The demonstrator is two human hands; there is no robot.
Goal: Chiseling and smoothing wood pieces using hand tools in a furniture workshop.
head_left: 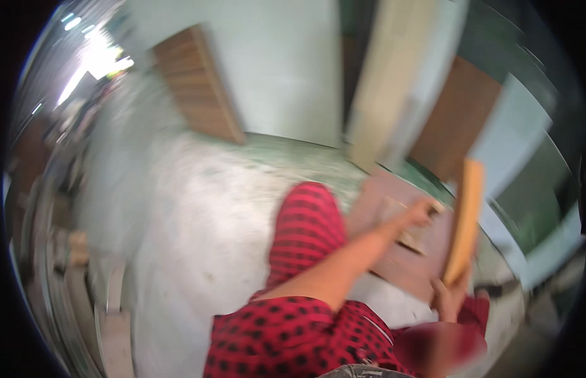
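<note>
My right hand (452, 297) grips the lower end of a yellow-orange strip of wood (467, 217), which stands up at a slight tilt. My left arm stretches across to the right, and my left hand (420, 213) is closed near the strip's left side. A small pale-tipped thing (436, 206) shows at its fingers, too blurred to name. Beneath the left hand lies a flat reddish-brown board (368, 208) on the floor. On that board is a small tan piece (411, 240), partly hidden by my forearm.
A wood-grain panel (201, 88) leans against a large pale sheet (287, 69). To the right stand a cream board (390, 82), a brown panel (457, 120) and a pale blue-grey panel (510, 135). Long strips (79, 302) lie along the left. The concrete floor (192, 252) is whitish.
</note>
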